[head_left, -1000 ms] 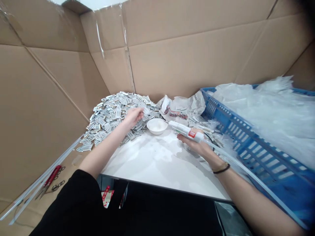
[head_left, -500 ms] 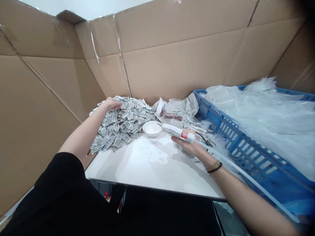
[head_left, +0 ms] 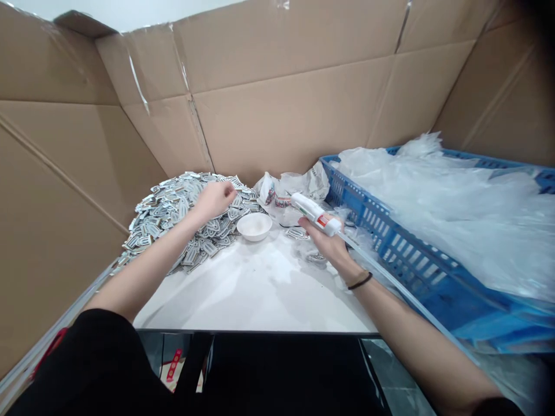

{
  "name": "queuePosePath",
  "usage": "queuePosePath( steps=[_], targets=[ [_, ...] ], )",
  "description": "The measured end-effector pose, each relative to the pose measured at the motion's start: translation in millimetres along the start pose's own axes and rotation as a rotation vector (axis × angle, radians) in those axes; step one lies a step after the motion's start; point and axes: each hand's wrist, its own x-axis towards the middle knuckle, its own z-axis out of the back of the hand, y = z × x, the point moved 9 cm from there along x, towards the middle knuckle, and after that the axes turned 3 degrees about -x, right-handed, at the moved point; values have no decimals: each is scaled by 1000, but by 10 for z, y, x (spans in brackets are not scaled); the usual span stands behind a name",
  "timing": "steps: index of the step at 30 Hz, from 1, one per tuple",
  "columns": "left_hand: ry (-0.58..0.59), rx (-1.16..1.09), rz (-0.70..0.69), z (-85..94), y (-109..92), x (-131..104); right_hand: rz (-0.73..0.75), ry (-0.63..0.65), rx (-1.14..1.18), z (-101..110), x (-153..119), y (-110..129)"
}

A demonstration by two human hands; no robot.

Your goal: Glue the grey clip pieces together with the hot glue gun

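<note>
My left hand (head_left: 215,199) is above the right side of a heap of grey, loop-shaped flat pieces (head_left: 160,211). Its fingers are curled together, and whatever may be between them is hidden. My right hand (head_left: 327,242) grips a white glue gun (head_left: 315,212) with a red label, nozzle end tilted up and to the left. A long translucent glue stick (head_left: 390,280) runs out of its back end along my forearm. Between the two hands, a small white bowl (head_left: 254,227) stands on the white table (head_left: 251,294).
A blue plastic crate (head_left: 390,242) full of clear plastic bags (head_left: 468,208) stands at the right. Crumpled printed plastic wrapping (head_left: 299,188) lies behind the bowl. More grey pieces (head_left: 297,233) lie near my right hand. Cardboard walls (head_left: 295,98) enclose the table.
My left hand has moved from the back of the heap rightward and closer to the bowl. My right hand has raised the glue gun's nozzle away from the bowl. The view has turned right.
</note>
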Motion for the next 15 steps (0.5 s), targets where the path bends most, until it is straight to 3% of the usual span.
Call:
queuePosePath(
  steps=[4, 8, 11, 15],
  targets=[
    [173, 39, -185, -598, -533, -217, -101, -123, 101, 156, 29, -92],
    [161, 18, -293, -851, -758, -368, -90, -132, 94, 185, 48, -58],
    [85, 64, -371, -864, -727, -462, -51, -118, 67, 162, 50, -28],
    [-25, 170, -368, -721, -401, -525, -2, -91, 30, 117, 39, -1]
  ],
)
